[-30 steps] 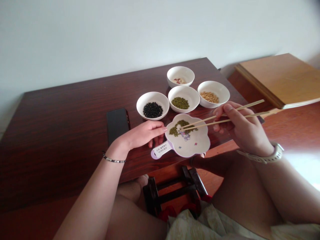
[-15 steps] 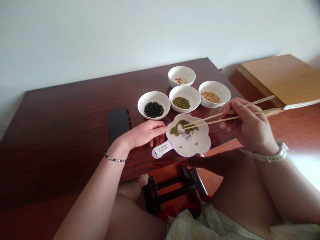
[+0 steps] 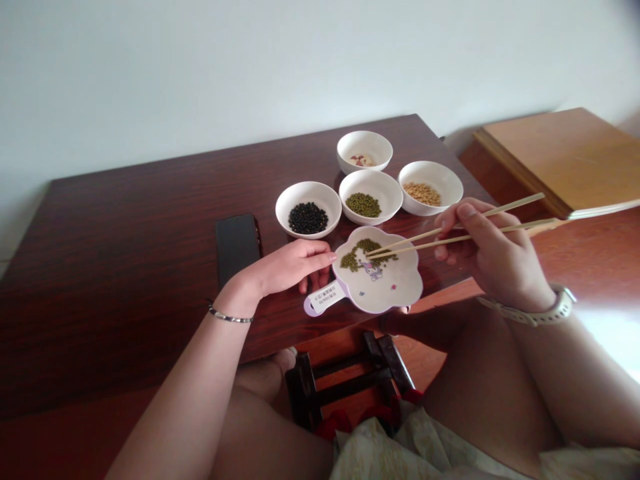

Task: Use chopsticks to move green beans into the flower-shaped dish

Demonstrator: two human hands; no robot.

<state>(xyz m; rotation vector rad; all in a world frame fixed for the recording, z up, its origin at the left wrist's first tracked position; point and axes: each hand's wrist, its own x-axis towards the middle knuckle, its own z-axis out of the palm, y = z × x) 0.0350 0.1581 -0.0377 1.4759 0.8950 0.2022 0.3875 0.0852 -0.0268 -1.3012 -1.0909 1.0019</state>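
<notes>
A flower-shaped white plate [image 3: 395, 290] with a lilac handle lies at the table's near edge and carries a small heap of green beans [image 3: 356, 255]. My left hand [image 3: 287, 268] rests on the table, its fingertips against the plate's left rim, fingers loosely curled. My right hand [image 3: 493, 257] grips a pair of wooden chopsticks [image 3: 450, 235]; their tips reach over the plate into the green beans. Whether a bean is caught between the tips is too small to tell.
Behind the plate stand several white bowls: black beans [image 3: 307, 217], green beans [image 3: 363, 204], tan beans [image 3: 423, 193], and a few reddish pieces [image 3: 361, 160]. A dark phone [image 3: 235, 245] lies left of my left hand. A pale wooden board [image 3: 565, 160] sits at right. A small dark stool [image 3: 350, 383] stands below the table edge.
My right hand drew back to the right with the chopsticks and shifted slightly left again; the tips stay over the green beans. My left hand has not moved.
</notes>
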